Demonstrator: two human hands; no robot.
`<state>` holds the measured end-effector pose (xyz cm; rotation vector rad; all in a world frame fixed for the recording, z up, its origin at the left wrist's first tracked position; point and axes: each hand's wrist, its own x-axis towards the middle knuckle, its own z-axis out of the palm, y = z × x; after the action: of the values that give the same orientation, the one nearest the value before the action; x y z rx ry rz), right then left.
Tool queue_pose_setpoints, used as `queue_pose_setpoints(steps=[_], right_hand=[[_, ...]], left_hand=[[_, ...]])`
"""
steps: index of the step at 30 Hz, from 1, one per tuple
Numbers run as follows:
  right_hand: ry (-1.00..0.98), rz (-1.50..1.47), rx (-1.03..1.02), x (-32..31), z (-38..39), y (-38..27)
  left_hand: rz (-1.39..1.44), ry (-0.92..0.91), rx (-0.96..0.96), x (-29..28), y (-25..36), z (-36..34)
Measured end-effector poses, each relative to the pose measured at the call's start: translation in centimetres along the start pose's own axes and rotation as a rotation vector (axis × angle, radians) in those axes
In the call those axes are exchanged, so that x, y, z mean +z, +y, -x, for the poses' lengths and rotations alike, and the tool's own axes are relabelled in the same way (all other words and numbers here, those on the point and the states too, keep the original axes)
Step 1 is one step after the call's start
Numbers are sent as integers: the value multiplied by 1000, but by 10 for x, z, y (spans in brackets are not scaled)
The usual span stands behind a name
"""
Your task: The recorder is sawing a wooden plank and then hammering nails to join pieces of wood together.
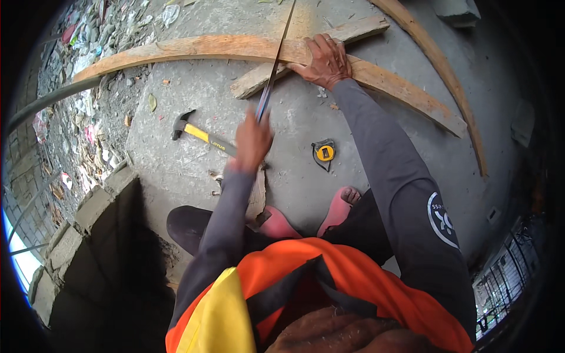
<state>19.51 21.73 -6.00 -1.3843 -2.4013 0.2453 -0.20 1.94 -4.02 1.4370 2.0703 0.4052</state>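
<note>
A long wooden plank point(194, 48) lies crosswise in front of me, resting over a shorter piece of wood point(368, 28). My left hand point(254, 141) is closed around the handle end of a handsaw, slightly blurred. The narrow blade of the handsaw point(275, 67), seen nearly edge-on, crosses the plank and points away from me. Just right of the blade, my right hand point(325, 62) grips the plank from above, fingers over its far side and thumb at the near side. Pale sawdust point(300, 20) is spread on the concrete beyond the cut.
A claw hammer point(197, 132) with a yellow and dark handle lies left of the saw hand. Between my arms is a yellow tape measure point(325, 153). Another long plank point(438, 62) stretches along the right. Rubble and litter point(88, 100) lie left, above a block wall point(91, 209).
</note>
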Motion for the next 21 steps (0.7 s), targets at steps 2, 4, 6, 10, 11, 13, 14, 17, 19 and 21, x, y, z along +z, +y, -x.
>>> queue_pose_setpoints(steps=[2, 4, 6, 10, 11, 13, 14, 17, 19, 21], right_hand=[[11, 12, -9, 3, -4, 2], [10, 32, 10, 5, -4, 12], [36, 30, -8, 9, 19, 9], [-41, 48, 62, 7, 23, 24], [-5, 17, 38, 4, 19, 18], [-7, 16, 32, 6, 21, 16], [6, 12, 22, 7, 19, 17], [44, 1, -10, 8, 2, 7], [73, 12, -37, 8, -8, 0], [31, 9, 11, 5, -7, 3]], left_hand=[[103, 259, 54, 33, 32, -66], [97, 258, 84, 38, 39, -69], [43, 130, 80, 32, 25, -34], [-80, -196, -148, -46, -15, 123], [13, -154, -209, -80, -3, 148], [-10, -156, -185, -81, 5, 141], [-40, -144, -155, -78, 10, 130], [14, 13, -98, 5, 11, -1], [105, 277, -8, 33, 37, -64], [92, 193, -8, 26, 38, -67]])
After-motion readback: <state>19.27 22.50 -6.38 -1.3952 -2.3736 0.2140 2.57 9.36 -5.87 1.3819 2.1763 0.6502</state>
